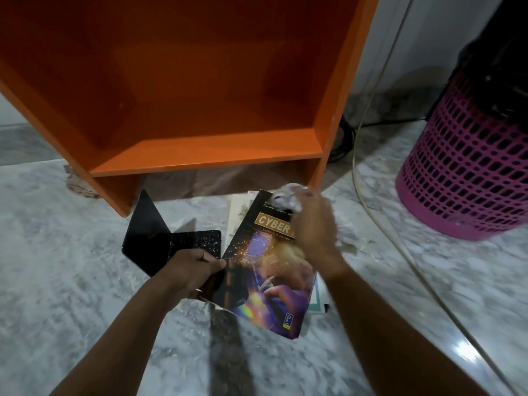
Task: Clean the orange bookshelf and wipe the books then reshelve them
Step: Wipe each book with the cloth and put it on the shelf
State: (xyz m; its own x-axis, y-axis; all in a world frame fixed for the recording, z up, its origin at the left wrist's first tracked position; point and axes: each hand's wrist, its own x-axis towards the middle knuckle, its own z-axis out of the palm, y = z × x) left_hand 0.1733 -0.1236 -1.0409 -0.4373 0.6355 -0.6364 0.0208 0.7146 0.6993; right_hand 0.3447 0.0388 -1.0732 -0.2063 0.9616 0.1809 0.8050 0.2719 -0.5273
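The orange bookshelf (200, 90) stands on the marble floor with its compartment bare. In front of it a dark book (265, 270) with "CYBER" on its cover is tilted up off a small pile of other books (238, 212). My left hand (188, 272) grips the book's left edge. My right hand (314, 232) holds a crumpled white cloth (288, 195) against the upper part of the cover; the hand and cloth are blurred.
A black metal bookend (160, 238) lies on the floor left of the books. A pink plastic basket (468, 167) with a dark bag stands at the right. A pale cable (400, 247) and a dark cable (347, 135) run along the floor by the shelf.
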